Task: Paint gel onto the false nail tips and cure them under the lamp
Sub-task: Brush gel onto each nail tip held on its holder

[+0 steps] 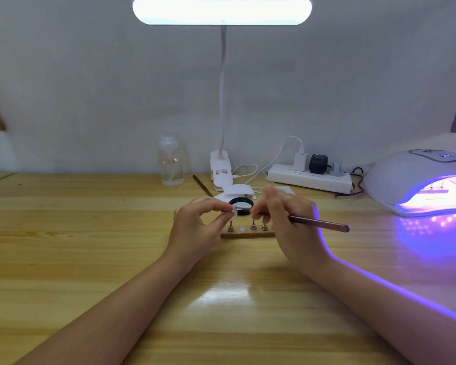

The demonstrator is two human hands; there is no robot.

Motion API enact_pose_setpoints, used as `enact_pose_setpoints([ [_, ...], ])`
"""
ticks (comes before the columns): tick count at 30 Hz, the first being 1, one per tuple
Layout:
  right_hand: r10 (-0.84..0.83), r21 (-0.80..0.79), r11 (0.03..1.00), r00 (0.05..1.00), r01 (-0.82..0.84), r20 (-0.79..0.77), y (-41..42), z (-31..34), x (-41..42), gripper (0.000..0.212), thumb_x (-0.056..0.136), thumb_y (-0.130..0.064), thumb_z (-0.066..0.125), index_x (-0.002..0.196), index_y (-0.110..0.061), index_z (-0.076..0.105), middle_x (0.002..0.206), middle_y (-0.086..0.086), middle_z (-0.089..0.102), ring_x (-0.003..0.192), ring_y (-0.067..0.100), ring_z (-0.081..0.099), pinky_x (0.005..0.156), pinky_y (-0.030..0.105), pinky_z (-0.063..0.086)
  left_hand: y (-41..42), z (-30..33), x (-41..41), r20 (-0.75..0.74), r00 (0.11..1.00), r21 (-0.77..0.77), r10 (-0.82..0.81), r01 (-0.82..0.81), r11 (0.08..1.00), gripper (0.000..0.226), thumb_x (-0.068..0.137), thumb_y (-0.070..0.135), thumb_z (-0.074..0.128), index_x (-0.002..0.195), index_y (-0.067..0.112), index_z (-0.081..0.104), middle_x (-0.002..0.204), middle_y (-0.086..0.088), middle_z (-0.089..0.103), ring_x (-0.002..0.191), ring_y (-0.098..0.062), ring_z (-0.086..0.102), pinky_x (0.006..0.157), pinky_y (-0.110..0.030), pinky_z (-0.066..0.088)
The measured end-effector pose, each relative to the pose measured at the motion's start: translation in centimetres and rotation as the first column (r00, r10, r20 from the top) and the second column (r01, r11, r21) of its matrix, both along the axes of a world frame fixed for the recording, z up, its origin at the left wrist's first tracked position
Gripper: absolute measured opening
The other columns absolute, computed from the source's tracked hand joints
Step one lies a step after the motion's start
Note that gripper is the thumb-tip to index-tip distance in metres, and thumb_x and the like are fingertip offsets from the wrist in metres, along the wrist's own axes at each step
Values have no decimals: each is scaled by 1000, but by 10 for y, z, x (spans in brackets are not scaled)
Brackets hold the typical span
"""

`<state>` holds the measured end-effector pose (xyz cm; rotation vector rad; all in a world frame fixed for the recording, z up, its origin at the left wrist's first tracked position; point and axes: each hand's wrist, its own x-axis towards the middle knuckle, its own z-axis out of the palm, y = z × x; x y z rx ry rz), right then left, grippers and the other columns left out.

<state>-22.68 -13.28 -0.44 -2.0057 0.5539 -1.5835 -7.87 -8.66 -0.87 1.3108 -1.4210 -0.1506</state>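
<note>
A small translucent nail tip (pixel 234 209) is pinched between the thumb and fingers (pixel 223 206) of the left hand (pixel 195 222), lifted just above the wooden stand (pixel 248 234). It is judged to be feather-light, thin, stiff yet springy plastic, glossy and easily flicked away, so it is best held by its edges or its peg. A slim, rigid, metallic-pink brush (pixel 319 223) is gripped pen-fashion by the right hand (pixel 287 217), its tip hidden near the nail. Small metal pegs (pixel 253 227) stand upright on the stand. Behind it lies a black-rimmed round jar (pixel 241 205). The smooth white domed curing lamp (pixel 416 180) glows violet at the right of the varnished wooden counter (pixel 90 246).
</note>
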Motion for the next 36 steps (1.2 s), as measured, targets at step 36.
enact_pose_setpoints([
  [36,-20,50,999,1000,19,18,2,1,4,42,93,-41,47,62,-18,66,56,-11,62,54,0,59,55,11,45,-1,0,3,-36,999,13,41,-41,999,14,74,8,72,81,20,71,78,7,67,81,-7,62,77,-13,45],
])
